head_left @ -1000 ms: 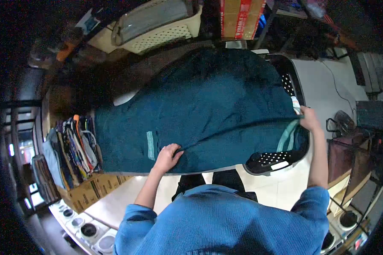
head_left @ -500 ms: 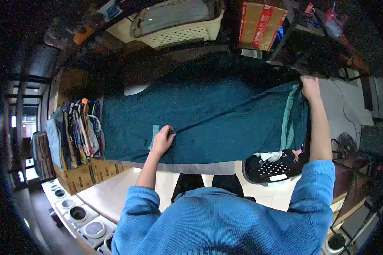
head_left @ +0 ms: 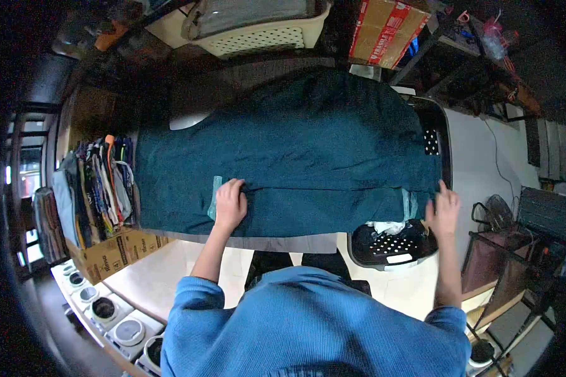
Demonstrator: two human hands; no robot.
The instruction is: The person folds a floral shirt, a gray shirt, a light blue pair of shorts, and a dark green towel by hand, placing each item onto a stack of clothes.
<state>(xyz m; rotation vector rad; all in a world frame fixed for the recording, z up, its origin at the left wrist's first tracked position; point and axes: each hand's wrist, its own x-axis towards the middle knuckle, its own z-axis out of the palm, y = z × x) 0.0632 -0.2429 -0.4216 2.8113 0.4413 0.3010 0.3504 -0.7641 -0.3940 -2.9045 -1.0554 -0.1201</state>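
A wide dark teal cloth (head_left: 308, 151) with light teal strips lies over the table, with a long crease running across its front part. My left hand (head_left: 231, 202) is closed on the cloth at the left end of that crease, beside one light strip (head_left: 215, 196). At the right end my right hand (head_left: 444, 210), slightly blurred, has its index finger and thumb apart by the cloth's edge. Another light strip (head_left: 410, 204) shows just left of it, partly covered by the fold.
A dark bin (head_left: 358, 251) with dotted and white cloth inside extends under the cloth's right end. Clothes on hangers (head_left: 104, 182) stand at left above a cardboard box (head_left: 122, 254). At the back are a cream basket (head_left: 258, 44) and a red-taped carton (head_left: 383, 34).
My right hand has come down toward me, bringing the cloth's right edge with it. The diagonal taut fold now lies nearly straight across. My left hand stays at its place on the cloth.
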